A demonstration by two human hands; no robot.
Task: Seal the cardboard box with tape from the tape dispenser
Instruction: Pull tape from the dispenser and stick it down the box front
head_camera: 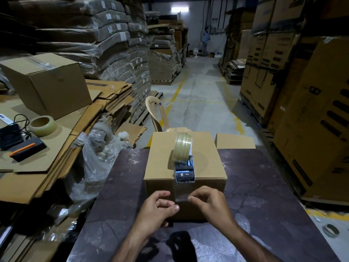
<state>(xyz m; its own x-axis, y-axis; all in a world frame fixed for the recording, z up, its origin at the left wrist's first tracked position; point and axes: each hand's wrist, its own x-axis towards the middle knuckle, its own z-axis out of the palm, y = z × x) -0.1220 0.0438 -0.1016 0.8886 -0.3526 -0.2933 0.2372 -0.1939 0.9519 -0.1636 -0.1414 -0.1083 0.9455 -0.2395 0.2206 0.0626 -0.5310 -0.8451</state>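
A closed brown cardboard box (162, 159) stands on a dark table (255, 186). A tape dispenser (184, 167) with a roll of clear tape rests on the box's top near its front edge. A strip of clear tape (181, 192) hangs from the dispenser down the box's front face. My left hand (157, 210) sits at the strip's lower left, thumb and finger pinched. My right hand (209, 202) pinches the strip's lower right corner. Both hands are in front of the box.
At left lies a pile of flattened cardboard (47, 157) with a spare tape roll (43, 126), a black device with cable (11, 136), a cutter (24, 150) and a taped box (47, 82). A plastic chair (160, 114) stands behind the table. Stacked cartons line the aisle.
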